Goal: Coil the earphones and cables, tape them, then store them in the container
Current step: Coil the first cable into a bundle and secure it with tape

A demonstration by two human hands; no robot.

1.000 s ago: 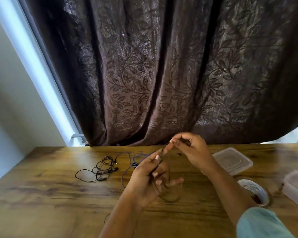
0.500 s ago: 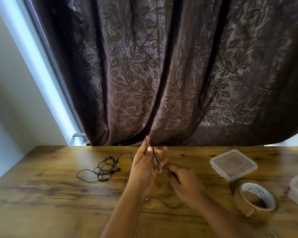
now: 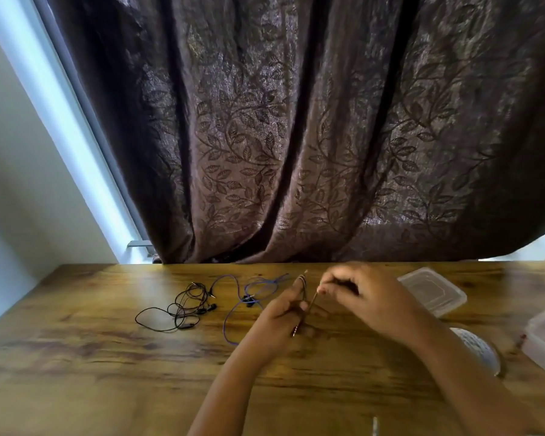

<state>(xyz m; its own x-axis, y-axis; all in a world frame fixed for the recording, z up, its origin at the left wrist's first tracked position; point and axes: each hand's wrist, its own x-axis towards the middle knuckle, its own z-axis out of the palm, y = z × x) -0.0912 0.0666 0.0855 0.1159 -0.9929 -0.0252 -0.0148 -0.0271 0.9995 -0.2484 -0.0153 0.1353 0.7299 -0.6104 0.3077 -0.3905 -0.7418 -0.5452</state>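
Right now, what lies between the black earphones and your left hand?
The blue cable lies loose on the table between the black earphones and the left hand, as the head view shows.

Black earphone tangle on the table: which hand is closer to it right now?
Left. The left hand is to the right of the black earphone tangle, holding a coiled cable; the right hand is farther right, beyond the left, pinching that cable.
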